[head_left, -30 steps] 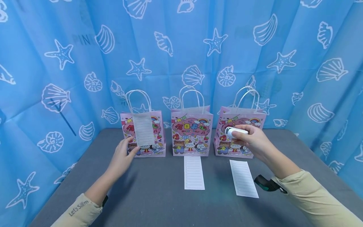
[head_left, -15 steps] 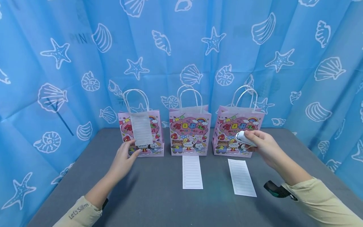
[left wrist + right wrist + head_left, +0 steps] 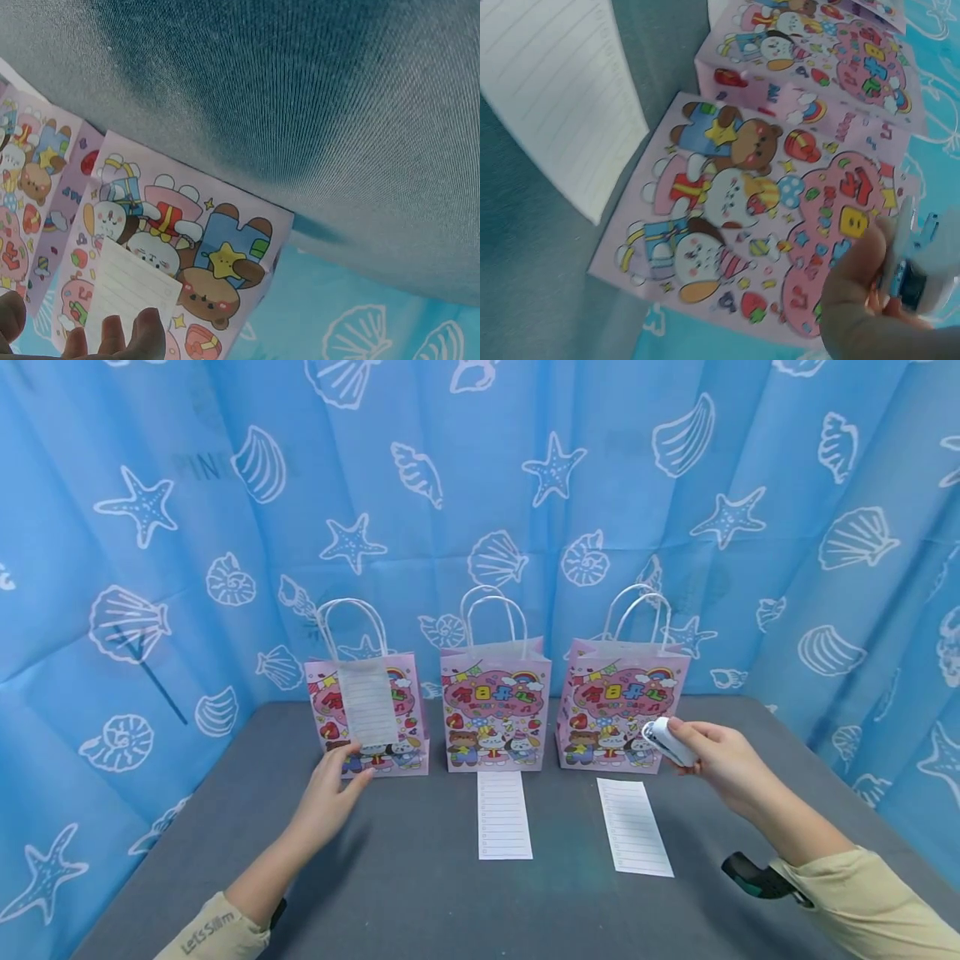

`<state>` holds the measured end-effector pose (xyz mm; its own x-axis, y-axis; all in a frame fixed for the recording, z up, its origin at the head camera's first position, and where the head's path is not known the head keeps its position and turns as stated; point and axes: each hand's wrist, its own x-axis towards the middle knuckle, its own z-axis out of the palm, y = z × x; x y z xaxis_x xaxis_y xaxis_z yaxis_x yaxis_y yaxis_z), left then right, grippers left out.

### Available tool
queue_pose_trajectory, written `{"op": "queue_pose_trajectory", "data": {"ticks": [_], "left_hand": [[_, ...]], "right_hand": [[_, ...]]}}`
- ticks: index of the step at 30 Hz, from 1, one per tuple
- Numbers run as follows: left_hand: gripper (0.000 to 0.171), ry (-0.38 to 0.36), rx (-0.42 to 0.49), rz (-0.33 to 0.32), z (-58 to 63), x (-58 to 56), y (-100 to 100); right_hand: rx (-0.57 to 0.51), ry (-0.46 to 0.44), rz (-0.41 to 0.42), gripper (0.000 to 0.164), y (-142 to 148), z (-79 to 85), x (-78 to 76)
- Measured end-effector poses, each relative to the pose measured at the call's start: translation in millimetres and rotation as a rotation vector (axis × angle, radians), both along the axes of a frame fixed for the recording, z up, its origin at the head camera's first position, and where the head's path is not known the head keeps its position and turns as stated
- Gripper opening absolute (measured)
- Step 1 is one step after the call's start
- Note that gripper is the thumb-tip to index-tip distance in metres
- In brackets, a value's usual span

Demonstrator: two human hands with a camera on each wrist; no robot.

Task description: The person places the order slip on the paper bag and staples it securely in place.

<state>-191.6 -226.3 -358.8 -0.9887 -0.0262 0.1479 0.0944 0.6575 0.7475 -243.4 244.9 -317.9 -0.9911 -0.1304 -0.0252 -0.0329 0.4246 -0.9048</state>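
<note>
A lined paper slip [image 3: 367, 702] hangs flat against the front of the left pink gift bag [image 3: 413, 752]; how it is fastened at the top I cannot tell. My left hand [image 3: 324, 797] is at the slip's lower edge, fingers loosely extended, and in the left wrist view the fingertips [image 3: 150, 330] lie over the paper. In front of the right gift bag [image 3: 618, 710], my right hand [image 3: 731, 772] holds a small white stapler [image 3: 670, 741] between thumb and fingers. The right wrist view shows the stapler [image 3: 934, 277] from the side, its two arms apart.
Between those two stands a middle gift bag [image 3: 495, 710], white handles upright. One lined slip [image 3: 504, 817] lies before it on the grey table [image 3: 420, 877], another slip [image 3: 635, 827] before the right bag. A blue shell-patterned curtain [image 3: 480, 485] hangs close behind.
My right hand has moved rightward and slightly down with the stapler, turning it. The left hand stays by the hanging slip. The whole head view has shifted slightly.
</note>
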Motion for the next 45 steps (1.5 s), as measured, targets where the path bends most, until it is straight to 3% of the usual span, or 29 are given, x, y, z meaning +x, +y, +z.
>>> {"op": "queue_pose_trajectory", "data": {"ticks": [6, 17, 23, 30, 45], "left_hand": [[0.052, 0.003, -0.010, -0.011, -3.9, 2.4, -2.3], [0.053, -0.053, -0.022, -0.004, -10.1, 9.4, 1.4], [0.056, -0.095, 0.004, -0.013, -12.1, 11.9, 4.8], [0.054, -0.060, -0.012, -0.033, -14.8, 12.1, 12.0], [0.054, -0.060, -0.010, -0.063, -20.3, 14.4, 21.0]], "right_hand": [[-0.071, -0.037, 0.001, 0.071, 9.4, -4.9, 2.6], [-0.093, -0.155, 0.015, 0.078, 22.5, -12.2, 4.9], [-0.037, -0.210, -0.003, 0.081, 31.6, -18.4, 5.1], [-0.021, -0.286, -0.053, 0.084, 44.2, -28.6, 5.8], [0.030, -0.392, -0.110, 0.088, 51.4, -48.2, 9.4]]}}
